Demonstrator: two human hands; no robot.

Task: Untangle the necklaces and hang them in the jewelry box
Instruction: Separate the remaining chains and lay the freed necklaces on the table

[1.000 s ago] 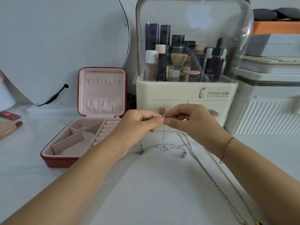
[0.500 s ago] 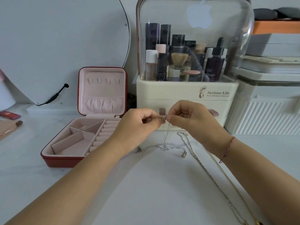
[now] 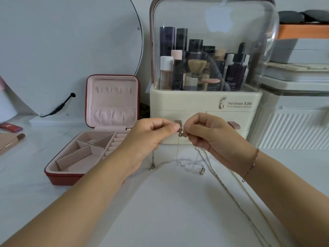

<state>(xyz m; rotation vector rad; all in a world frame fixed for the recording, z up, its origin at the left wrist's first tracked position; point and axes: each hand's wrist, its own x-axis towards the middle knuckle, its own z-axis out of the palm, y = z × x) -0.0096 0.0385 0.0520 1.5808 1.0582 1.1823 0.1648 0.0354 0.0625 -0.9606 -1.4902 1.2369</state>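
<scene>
Hands meet above the surface [image 3: 169, 211]: my left hand [image 3: 151, 138] and right hand [image 3: 211, 136] both pinch one necklace clasp [image 3: 180, 131], its thin chain [image 3: 178, 150] hanging to a tangle [image 3: 188, 164] lying below. Two longer chains [image 3: 222, 184] trail under my right wrist. Open jewelry box [image 3: 58, 180] sits left, apart.

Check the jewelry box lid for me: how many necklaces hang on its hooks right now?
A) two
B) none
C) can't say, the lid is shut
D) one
B: the hooks in the lid of the open jewelry box are bare, while the left hand and right hand pinch the thin chain above the table.
</scene>
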